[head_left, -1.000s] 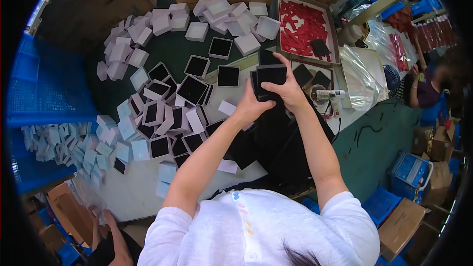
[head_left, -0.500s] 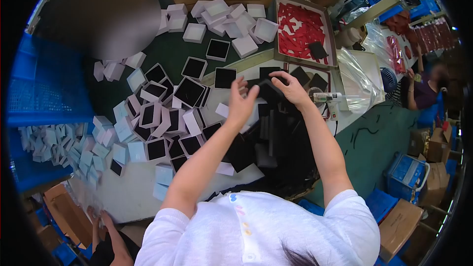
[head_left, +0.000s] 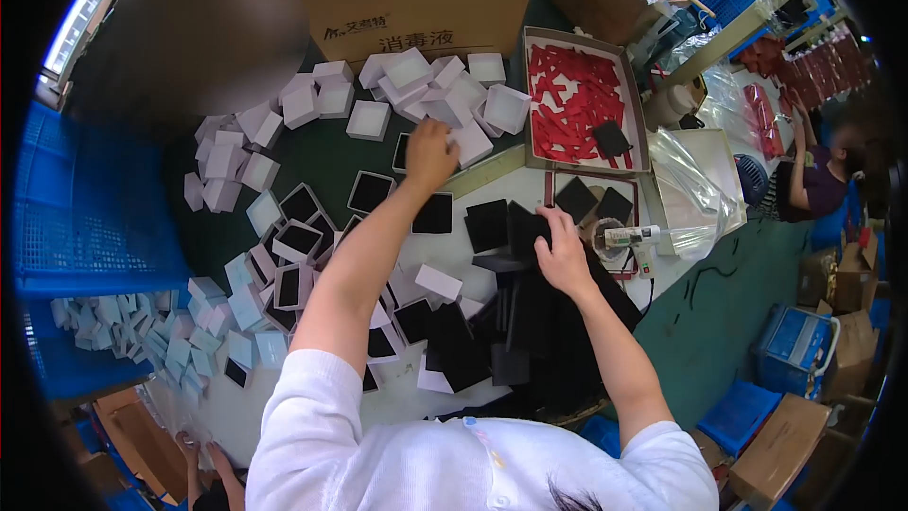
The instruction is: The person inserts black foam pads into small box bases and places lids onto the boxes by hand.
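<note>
White boxes [head_left: 367, 120] lie heaped and scattered over the table [head_left: 227, 426]; they look light and stiff, probably card, best held across two opposite walls, since a hard squeeze could dent them. Dark green surface [head_left: 314, 156] shows between the rear pile and the nearer boxes, giving some room, while the rim of a tray [head_left: 579, 167] of red strips bounds it on the right. The left hand [head_left: 432, 153] curls down among the rear boxes, fingertips hidden; whether it grips, I cannot tell. The right hand [head_left: 563, 251] bends its thumb and fingers at the edge of a black pad [head_left: 523, 230], pinching or merely touching, I cannot tell. That pad looks light and soft-faced, best taken by its edges.
</note>
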`<state>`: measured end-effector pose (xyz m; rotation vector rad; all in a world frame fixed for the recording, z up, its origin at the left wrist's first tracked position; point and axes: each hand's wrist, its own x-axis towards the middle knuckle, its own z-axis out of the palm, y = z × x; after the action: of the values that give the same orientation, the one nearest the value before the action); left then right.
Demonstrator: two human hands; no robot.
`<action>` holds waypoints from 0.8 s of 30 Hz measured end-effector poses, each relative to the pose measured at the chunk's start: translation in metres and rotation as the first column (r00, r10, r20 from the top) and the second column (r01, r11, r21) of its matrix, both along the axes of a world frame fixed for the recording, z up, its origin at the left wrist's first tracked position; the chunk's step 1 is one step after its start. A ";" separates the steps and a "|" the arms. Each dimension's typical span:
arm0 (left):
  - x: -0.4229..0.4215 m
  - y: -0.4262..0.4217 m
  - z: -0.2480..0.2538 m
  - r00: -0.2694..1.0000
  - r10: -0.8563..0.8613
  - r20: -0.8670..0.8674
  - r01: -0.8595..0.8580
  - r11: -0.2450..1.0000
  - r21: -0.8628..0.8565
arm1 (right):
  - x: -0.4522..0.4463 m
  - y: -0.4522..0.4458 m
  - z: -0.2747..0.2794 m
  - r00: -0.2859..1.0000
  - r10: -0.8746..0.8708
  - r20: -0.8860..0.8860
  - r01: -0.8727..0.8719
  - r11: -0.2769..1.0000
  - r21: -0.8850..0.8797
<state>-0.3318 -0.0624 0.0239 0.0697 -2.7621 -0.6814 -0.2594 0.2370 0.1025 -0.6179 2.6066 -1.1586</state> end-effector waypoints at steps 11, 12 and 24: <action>0.031 0.015 0.044 0.898 0.110 0.427 -0.013 0.974 -0.226 | 0.021 -0.029 0.025 0.975 0.068 -0.212 0.060 0.839 0.542; 0.043 0.008 0.050 0.919 0.090 0.385 -0.037 0.989 -0.143 | 0.021 -0.032 0.026 0.978 0.085 -0.191 0.038 0.824 0.566; 0.166 0.030 0.129 0.979 -0.149 0.135 -0.037 0.528 0.848 | -0.011 -0.027 0.050 0.953 -0.297 0.063 0.296 0.859 -0.418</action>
<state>-0.1658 -0.0322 0.1528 0.2614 -2.2831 -2.0934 -0.2700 0.2095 0.1530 -0.2862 2.5229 -1.8514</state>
